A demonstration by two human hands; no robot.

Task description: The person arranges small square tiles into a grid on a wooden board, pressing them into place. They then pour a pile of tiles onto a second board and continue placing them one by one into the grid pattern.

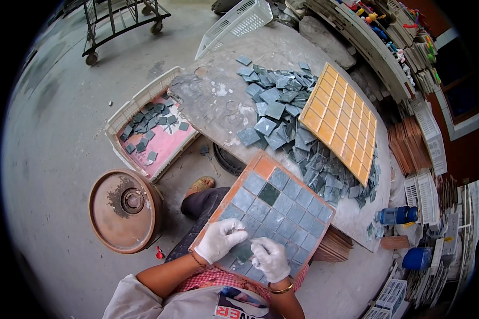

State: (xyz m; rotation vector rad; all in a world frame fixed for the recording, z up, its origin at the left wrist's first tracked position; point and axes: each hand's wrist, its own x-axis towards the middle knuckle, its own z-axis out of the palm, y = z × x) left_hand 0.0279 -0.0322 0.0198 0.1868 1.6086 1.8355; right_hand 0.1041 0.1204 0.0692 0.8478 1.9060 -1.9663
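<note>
My left hand (222, 241), in a white glove, is over the near left part of a tile tray (329, 211) tilted across my lap. Its fingers are curled with thumb and forefinger close together; whatever they hold is too small to name. Beside it my right hand (272, 259), also gloved, has its fingers bent inward above the tray; their contents are hidden. The tray has an orange-brown rim and rows of square grey-blue tiles (243, 199). One dark green tile (269, 194) stands out, and one cell (264, 167) at the far corner shows bare orange.
A board (207, 106) ahead bears a heap of loose tiles (274, 110), with a yellow gridded mould (339, 119) leaning on it. To the left are a crate (165, 154) with tiles and a lidded brown bucket (123, 212). Stacked trays (332, 245) stand under the board; a wheeled trolley (120, 32) is farther off.
</note>
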